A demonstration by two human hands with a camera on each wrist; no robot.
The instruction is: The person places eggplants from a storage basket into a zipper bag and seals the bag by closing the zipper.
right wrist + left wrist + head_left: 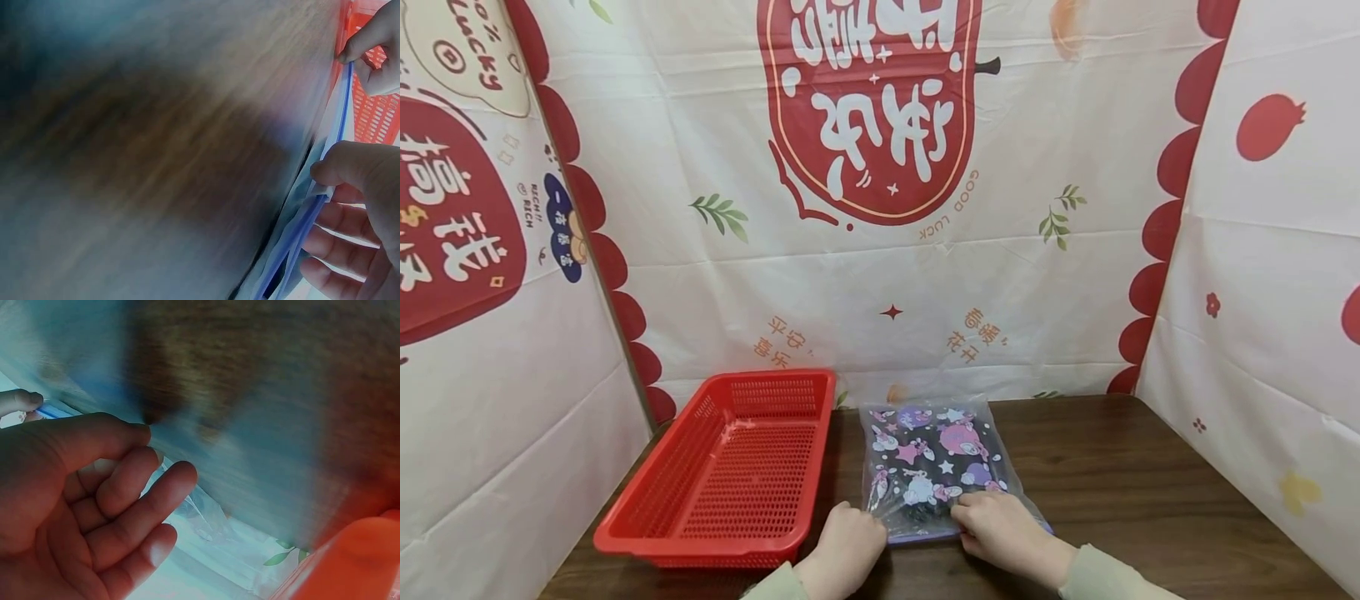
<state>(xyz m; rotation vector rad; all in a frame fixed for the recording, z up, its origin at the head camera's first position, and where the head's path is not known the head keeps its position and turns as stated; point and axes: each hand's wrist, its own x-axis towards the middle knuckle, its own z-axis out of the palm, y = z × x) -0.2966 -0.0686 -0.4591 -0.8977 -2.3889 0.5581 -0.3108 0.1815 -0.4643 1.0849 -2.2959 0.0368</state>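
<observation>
A clear zip bag (930, 467) printed with pink, purple and white cartoon figures and stars lies flat on the dark wooden table. Its blue zip strip (342, 112) runs along the near edge. My left hand (848, 542) pinches the strip's left end between thumb and fingers. Farther right along that edge, my right hand (1006, 529) pinches the strip at a small pale slider (321, 191), thumb on top and fingers below. Beyond the slider, the strip's two edges stand apart in the right wrist view. Whether anything lies inside the bag, I cannot tell.
Left of the bag stands a red plastic basket (829, 450) with perforated walls; its rim is close to my left hand. Printed white cloth (880, 275) hangs behind and on both sides. Wooden tabletop (1120, 475) extends to the right of the bag.
</observation>
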